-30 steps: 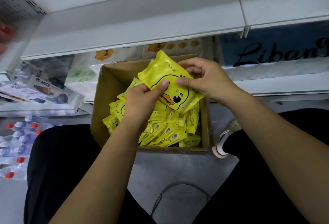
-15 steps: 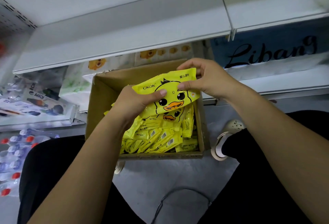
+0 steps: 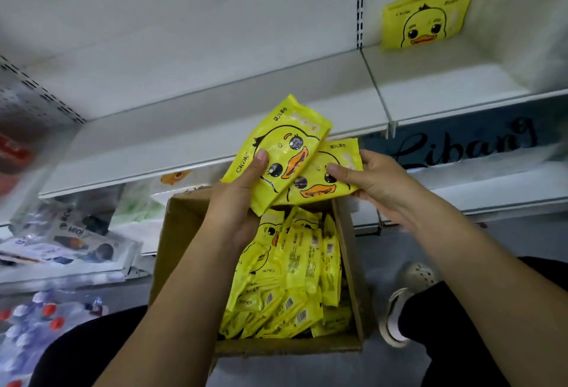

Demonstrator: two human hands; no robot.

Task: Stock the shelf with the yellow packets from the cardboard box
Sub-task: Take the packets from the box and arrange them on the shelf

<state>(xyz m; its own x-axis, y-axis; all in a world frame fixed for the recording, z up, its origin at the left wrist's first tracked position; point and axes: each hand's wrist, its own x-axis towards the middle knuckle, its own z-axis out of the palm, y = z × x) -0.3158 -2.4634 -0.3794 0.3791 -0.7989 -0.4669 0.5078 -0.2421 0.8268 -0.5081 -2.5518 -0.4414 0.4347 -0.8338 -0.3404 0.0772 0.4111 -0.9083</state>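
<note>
Two yellow duck-face packets are raised above the cardboard box. My left hand grips the upper packet with its thumb on the front. My right hand pinches the lower packet, which lies partly under the first. Several more yellow packets stand packed in the box on the floor. On the white shelf at the upper right, yellow packets lean upright against the back wall.
The white shelf section ahead at the left is bare. Lower shelves hold a dark pack with lettering and wrapped goods. Red-capped bottles lie at the lower left. My knees and a shoe flank the box.
Both hands have lifted up out of the box toward the shelf. They now hold two fanned-apart packets, and the view has tilted up to show the packets on the upper right shelf.
</note>
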